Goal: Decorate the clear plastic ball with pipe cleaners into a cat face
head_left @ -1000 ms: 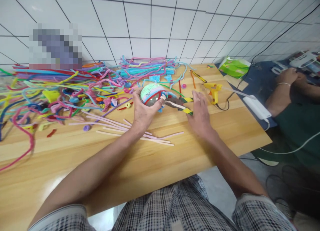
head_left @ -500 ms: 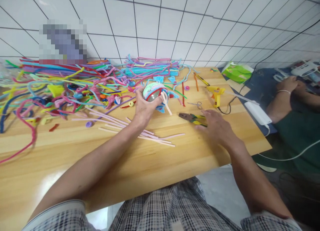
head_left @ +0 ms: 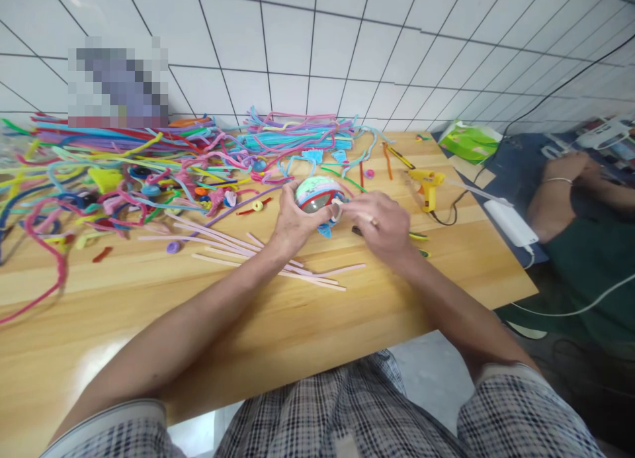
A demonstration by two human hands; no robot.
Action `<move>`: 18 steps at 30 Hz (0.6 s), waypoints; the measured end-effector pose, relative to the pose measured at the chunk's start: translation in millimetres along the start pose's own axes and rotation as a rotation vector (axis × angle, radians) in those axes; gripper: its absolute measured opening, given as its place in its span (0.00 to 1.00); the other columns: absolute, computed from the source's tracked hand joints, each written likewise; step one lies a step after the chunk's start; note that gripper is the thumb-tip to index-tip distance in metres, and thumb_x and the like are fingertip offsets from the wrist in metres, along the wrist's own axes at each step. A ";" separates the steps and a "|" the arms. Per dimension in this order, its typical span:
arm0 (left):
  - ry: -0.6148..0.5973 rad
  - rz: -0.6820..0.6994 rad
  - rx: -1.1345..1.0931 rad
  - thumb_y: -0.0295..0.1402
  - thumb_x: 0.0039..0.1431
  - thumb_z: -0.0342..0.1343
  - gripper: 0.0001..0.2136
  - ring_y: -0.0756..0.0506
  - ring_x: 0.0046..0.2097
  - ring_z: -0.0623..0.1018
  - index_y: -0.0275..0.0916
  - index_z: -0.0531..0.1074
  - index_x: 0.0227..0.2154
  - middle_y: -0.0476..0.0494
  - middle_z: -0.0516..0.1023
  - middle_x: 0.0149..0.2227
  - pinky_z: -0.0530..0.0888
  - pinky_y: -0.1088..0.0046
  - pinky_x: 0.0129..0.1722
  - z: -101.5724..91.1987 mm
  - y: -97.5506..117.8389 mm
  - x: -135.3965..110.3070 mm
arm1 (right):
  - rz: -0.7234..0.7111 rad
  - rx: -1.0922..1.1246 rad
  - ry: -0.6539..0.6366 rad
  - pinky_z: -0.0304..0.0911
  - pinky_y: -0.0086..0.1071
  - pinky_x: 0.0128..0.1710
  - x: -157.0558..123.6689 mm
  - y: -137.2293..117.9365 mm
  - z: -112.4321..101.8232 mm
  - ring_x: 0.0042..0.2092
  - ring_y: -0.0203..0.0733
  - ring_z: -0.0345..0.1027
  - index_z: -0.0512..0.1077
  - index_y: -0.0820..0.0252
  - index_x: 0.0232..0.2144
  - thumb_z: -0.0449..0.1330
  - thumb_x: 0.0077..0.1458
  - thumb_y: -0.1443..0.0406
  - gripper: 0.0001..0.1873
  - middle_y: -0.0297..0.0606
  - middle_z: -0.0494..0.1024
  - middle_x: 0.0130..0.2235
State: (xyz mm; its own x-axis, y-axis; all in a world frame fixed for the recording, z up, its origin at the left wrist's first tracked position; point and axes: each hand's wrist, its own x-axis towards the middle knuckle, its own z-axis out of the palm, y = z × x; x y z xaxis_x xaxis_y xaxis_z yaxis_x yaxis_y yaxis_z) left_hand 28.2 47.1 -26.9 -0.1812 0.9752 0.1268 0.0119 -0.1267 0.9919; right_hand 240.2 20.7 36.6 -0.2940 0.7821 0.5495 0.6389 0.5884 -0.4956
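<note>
My left hand is wrapped round a ball-shaped craft piece, with a pale green top, a red and blue band and blue fuzzy parts. Its thumb presses near a looped pale pipe cleaner at the ball's right side. My right hand pinches that pipe cleaner, whose light tip shows between the fingers. Partly hidden behind the right hand lie the pliers with yellow-green handles. Several loose pale pink pipe cleaners are spread on the table by my left forearm.
Colourful pipe cleaners are heaped along the tiled wall, with a blue bundle beside them. A yellow glue gun and a utility knife lie to the right. Beyond a white power box, another person's arm is visible.
My right hand has left the pliers and moved left to the ball, taking hold of the pale pipe cleaner. The ball has shifted slightly right and down in my left hand.
</note>
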 end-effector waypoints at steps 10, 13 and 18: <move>-0.074 -0.154 -0.101 0.45 0.40 0.84 0.44 0.35 0.60 0.86 0.45 0.71 0.60 0.41 0.83 0.59 0.83 0.55 0.64 1.7 22.2 -6.1 | 0.376 0.412 0.187 0.76 0.38 0.40 11.4 -1.6 -16.8 0.34 0.41 0.77 0.80 0.51 0.30 0.75 0.66 0.40 0.26 0.32 0.85 0.31; -0.034 -0.172 -0.144 0.47 0.37 0.84 0.45 0.35 0.59 0.86 0.44 0.71 0.58 0.41 0.84 0.57 0.84 0.56 0.60 0.8 21.5 -1.0 | 0.428 0.348 -0.031 0.68 0.36 0.34 12.1 13.5 -31.6 0.30 0.39 0.70 0.75 0.52 0.24 0.74 0.65 0.38 0.31 0.31 0.80 0.26; -0.010 -0.164 -0.196 0.49 0.41 0.82 0.43 0.37 0.56 0.87 0.46 0.70 0.59 0.42 0.84 0.57 0.85 0.58 0.56 -1.3 5.8 7.2 | 0.462 0.165 -0.090 0.71 0.37 0.39 6.0 22.0 -24.2 0.38 0.44 0.79 0.82 0.52 0.36 0.79 0.56 0.52 0.15 0.35 0.89 0.38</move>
State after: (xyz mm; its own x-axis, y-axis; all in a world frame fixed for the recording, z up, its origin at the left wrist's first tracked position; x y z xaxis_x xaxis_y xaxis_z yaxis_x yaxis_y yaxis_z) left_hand 25.7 53.2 -20.2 -0.1554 0.9873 -0.0342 -0.2080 0.0011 0.9781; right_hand 269.7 33.4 45.3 -0.0713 0.9791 0.1907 0.5980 0.1949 -0.7774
